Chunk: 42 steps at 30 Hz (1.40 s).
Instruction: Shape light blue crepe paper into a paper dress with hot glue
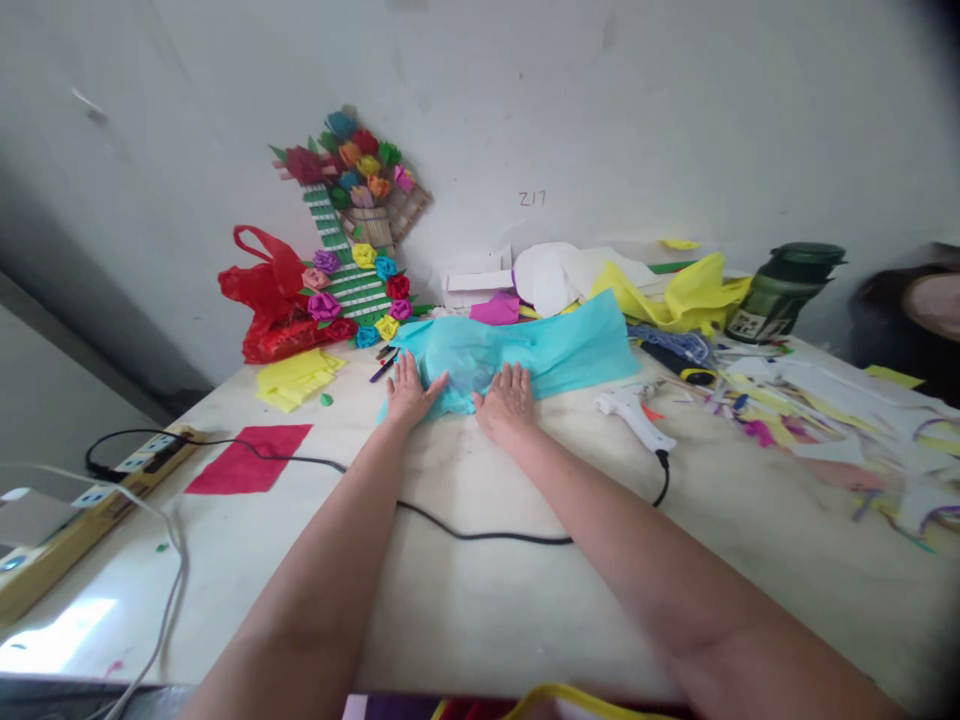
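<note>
- Left hand (409,395), right hand (508,402): palms down, fingers extended, clamped on nothing, both touching turquoise sheet (570,352).
- Sheet lies toward back of table (465,620), bulging between the hands; underside hidden.
- White hot-glue gun (634,415) near sheet's right end.
- Paper-flower decoration (327,222) behind, leftward, against wall (480,100).

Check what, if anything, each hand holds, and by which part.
Nothing appears gripped: the left hand and right hand lie open, palm-down, on the blue sheet, by the left and right sides of its bulge.
</note>
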Tool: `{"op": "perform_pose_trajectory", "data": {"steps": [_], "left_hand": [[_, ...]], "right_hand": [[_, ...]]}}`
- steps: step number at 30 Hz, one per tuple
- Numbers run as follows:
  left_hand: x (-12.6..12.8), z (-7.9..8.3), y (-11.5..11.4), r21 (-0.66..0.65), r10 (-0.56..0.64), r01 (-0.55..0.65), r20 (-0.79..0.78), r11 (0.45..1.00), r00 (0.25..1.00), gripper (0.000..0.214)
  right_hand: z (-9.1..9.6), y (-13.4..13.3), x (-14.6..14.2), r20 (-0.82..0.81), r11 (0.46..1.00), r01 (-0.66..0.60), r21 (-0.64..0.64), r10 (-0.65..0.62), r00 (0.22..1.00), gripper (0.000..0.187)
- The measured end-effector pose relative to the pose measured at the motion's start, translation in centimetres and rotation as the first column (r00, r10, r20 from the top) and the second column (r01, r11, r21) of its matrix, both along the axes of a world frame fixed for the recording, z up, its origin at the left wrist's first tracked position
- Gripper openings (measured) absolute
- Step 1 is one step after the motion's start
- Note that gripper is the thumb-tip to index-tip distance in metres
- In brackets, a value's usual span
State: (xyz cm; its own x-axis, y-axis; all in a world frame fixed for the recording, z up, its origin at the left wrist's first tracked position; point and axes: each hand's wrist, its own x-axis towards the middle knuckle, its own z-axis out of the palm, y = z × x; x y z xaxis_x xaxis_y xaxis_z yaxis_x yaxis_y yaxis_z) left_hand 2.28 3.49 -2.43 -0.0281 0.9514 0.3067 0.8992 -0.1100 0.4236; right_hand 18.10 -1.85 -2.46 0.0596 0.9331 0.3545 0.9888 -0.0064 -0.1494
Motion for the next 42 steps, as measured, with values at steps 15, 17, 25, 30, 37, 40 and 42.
{"op": "perform_pose_trajectory", "data": {"steps": [15, 17, 25, 30, 37, 40, 42], "left_hand": [[-2.1, 0.6, 0.1, -0.084, -0.205, 0.197, -0.102, 0.977, 0.973, 0.112], [-2.2, 0.7, 0.2, -0.100, -0.213, 0.203, -0.099, 0.974, 0.972, 0.113], [-2.3, 0.7, 0.2, -0.136, -0.221, 0.210, -0.068, 0.968, 0.973, 0.112], [-2.4, 0.6, 0.3, -0.117, -0.244, 0.233, -0.087, 0.965, 0.966, 0.111], [-2.4, 0.4, 0.4, -0.112, -0.235, 0.222, -0.116, 0.969, 0.965, 0.110], [-2.3, 0.5, 0.3, -0.108, -0.241, 0.228, -0.136, 0.968, 0.961, 0.109], [-2.3, 0.6, 0.1, -0.077, -0.253, 0.243, -0.169, 0.967, 0.953, 0.107]], "right_hand": [[0.6, 1.2, 1.3, -0.063, 0.993, -0.115, 0.024, 0.116, 0.991, 0.071], [1.0, 1.6, 1.5, -0.058, 0.980, -0.189, 0.066, 0.193, 0.980, 0.075], [1.3, 3.5, 1.8, 0.007, 0.899, -0.438, 0.000, 0.438, 0.899, 0.076], [1.1, 4.3, 2.2, 0.055, 0.831, -0.555, -0.030, 0.556, 0.829, 0.069], [-0.1, 4.2, 2.6, 0.094, 0.857, -0.516, -0.023, 0.515, 0.852, 0.064], [-0.3, 4.0, 2.7, 0.115, 0.863, -0.505, -0.008, 0.503, 0.857, 0.060], [-0.3, 3.9, 2.7, 0.126, 0.861, -0.509, 0.010, 0.504, 0.854, 0.058]]}}
